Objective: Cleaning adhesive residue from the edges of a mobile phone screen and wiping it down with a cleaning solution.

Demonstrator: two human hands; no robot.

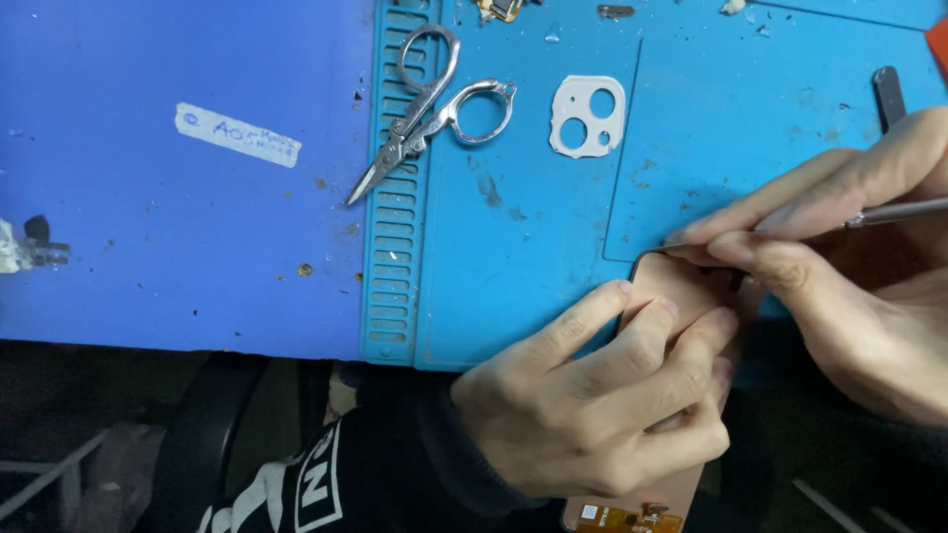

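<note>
Shiny bare-metal scissors (434, 99) on a matt blue rubbery mat (513, 247), scuffed and speckled with debris; white smooth plastic camera frame (587, 116); polished metal tool shaft (894, 212) in right hand (849, 286); dull copper-toned smooth panel (681, 296) under left hand (602, 405); paper label (237, 135) on counter (178, 247).

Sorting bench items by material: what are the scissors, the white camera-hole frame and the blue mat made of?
Scissors: bare metal, shiny silver with glints. White frame: probably plastic, matte, thin; could be painted. Blue mat: looks like silicone or rubber, matte, moulded slots, scuffed.

light: bright, even, from above | shadows: soft, faint | focus: sharp on mat (513, 247) | below bench edge: dim
</note>
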